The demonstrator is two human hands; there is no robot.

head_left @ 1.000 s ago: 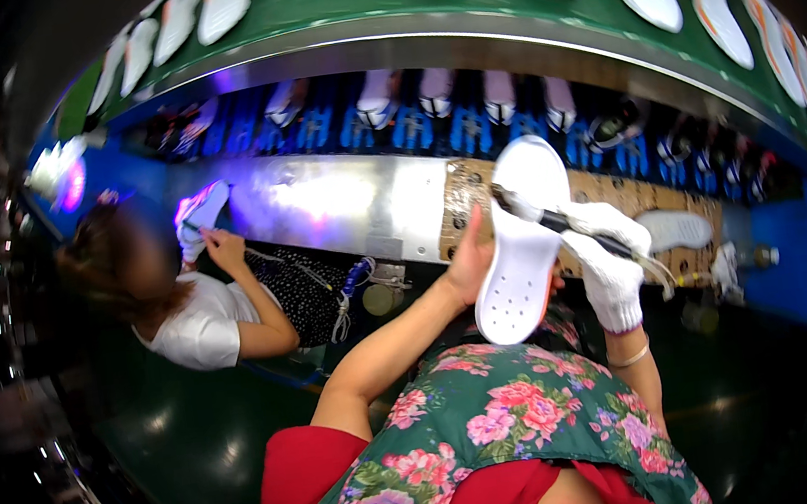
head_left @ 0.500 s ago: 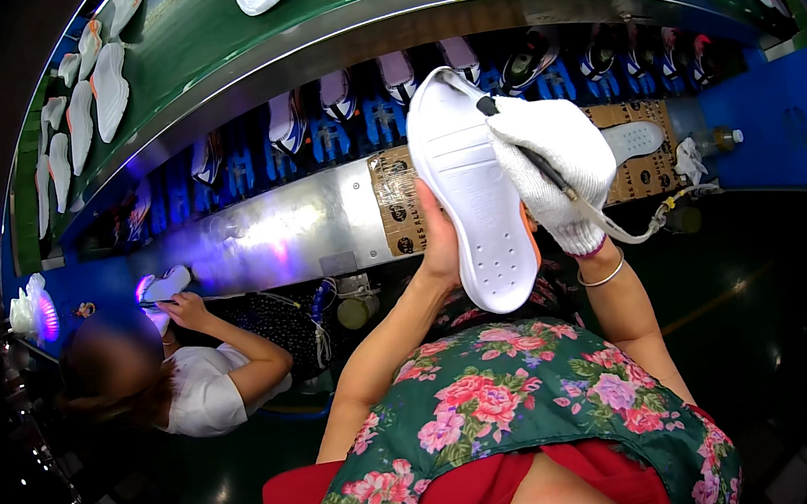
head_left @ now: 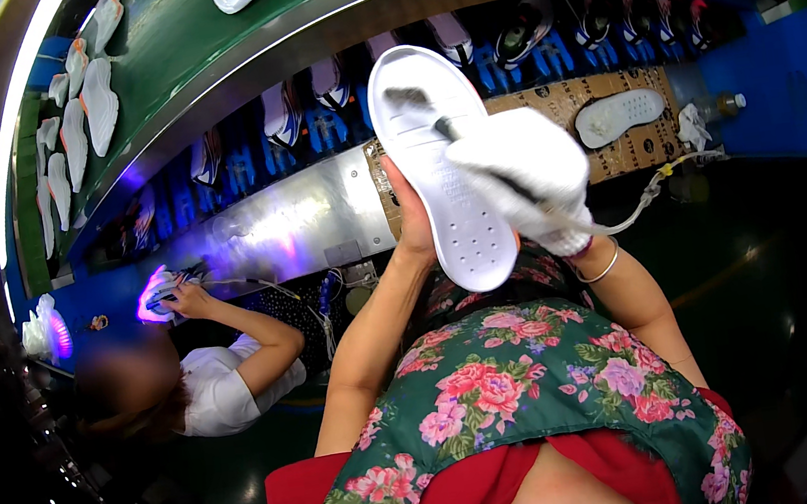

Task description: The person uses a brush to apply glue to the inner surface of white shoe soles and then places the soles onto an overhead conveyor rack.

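A white shoe sole (head_left: 457, 195) is held up before me, its inner face toward me and its small holes at the near end. Bare, my left hand (head_left: 410, 213) grips it by the left edge, with the fingers behind it mostly hidden. My right hand (head_left: 530, 176), in a white knitted glove, is closed round the dark handle of a brush (head_left: 408, 100). The bristles lie over the upper part of the sole and are smeared by motion. A pale hose (head_left: 627, 223) runs from near the gloved hand to the right.
Another white sole (head_left: 621, 116) lies on brown cardboard (head_left: 595, 85) over the metal bench (head_left: 327, 206). Shoes (head_left: 330, 82) stand on blue holders behind. Above is a green conveyor (head_left: 186, 37) with several soles. At left, a co-worker's hand (head_left: 190, 300) holds a shoe part. A bottle (head_left: 723, 105) lies at right.
The brush has moved from the sole's far rim onto its inner face, down and left. The sole has shifted a little left. The co-worker's hands have moved.
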